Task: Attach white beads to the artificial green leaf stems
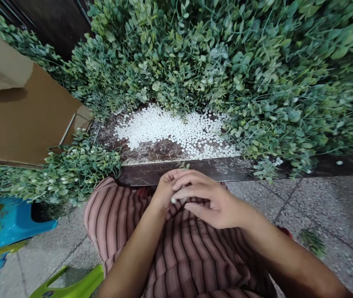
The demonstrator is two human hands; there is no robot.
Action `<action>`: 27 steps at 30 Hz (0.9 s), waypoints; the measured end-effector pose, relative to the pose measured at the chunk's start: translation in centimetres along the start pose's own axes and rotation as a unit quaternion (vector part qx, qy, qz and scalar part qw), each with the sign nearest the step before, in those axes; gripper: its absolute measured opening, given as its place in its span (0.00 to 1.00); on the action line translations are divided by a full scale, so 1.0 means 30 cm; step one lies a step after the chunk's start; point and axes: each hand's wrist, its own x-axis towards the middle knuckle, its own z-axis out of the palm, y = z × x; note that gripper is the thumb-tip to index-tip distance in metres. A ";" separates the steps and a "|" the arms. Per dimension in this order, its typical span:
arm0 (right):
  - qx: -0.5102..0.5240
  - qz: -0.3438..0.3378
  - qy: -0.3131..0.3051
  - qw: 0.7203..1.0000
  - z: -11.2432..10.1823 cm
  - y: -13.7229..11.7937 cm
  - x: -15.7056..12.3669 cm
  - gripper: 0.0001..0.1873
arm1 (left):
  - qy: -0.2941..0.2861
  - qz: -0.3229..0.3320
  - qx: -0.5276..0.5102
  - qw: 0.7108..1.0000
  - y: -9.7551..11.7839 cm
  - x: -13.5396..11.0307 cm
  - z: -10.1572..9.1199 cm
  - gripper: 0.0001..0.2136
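Observation:
My left hand (164, 191) and my right hand (210, 198) meet over my lap, just in front of the dark table edge (226, 169). The right hand lies partly over the left, and the fingers of both are pinched together on a small white piece (174, 200) with a bit of green sprig (184, 166) showing above. A heap of small white beads (170, 128) is spread on the table beyond my hands. Piles of artificial green foliage (226, 62) ring the beads.
A brown cardboard box (24, 116) stands at the left. More foliage sprigs (70, 169) lie at the table's left corner. Blue (5, 219) and green (73, 285) plastic items sit on the speckled floor (334, 207). One loose sprig (313, 242) lies on the floor at right.

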 end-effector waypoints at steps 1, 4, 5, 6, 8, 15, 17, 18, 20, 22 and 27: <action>0.021 0.020 0.027 0.999 -0.010 0.003 -0.006 0.12 | -0.003 -0.010 -0.014 1.000 0.002 -0.003 0.006 0.12; 0.026 0.090 0.148 0.985 -0.017 0.035 -0.017 0.10 | -0.007 -0.037 -0.061 0.997 0.001 -0.009 0.033 0.14; 0.015 0.106 0.182 0.977 -0.010 0.050 -0.017 0.09 | -0.005 -0.043 -0.073 0.996 -0.001 -0.010 0.042 0.15; 0.009 0.118 0.210 0.971 -0.001 0.065 -0.015 0.08 | -0.003 -0.048 -0.085 0.995 -0.004 -0.010 0.051 0.16; 0.010 0.135 0.251 0.958 0.022 0.087 -0.012 0.06 | -0.005 -0.052 -0.103 0.993 -0.008 -0.007 0.061 0.17; -0.061 0.182 0.315 0.930 0.038 0.104 -0.009 0.02 | -0.004 -0.034 -0.090 0.995 -0.009 -0.001 0.063 0.18; -0.084 0.194 0.286 0.935 0.032 0.116 -0.013 0.07 | -0.007 -0.032 -0.072 0.997 -0.014 0.000 0.066 0.18; -0.080 0.196 0.265 0.941 0.030 0.124 -0.017 0.08 | -0.009 -0.031 -0.060 0.998 -0.018 0.002 0.066 0.18; -0.048 0.195 0.228 0.953 0.031 0.143 -0.026 0.09 | -0.021 -0.023 -0.027 0.999 -0.026 0.007 0.065 0.18; -0.012 0.207 0.224 0.952 0.033 0.160 -0.037 0.09 | -0.027 -0.006 0.020 0.999 -0.029 0.018 0.056 0.16; 0.081 0.268 0.276 0.919 0.017 0.176 -0.053 0.14 | 0.045 0.133 0.260 0.955 -0.003 0.088 0.012 0.05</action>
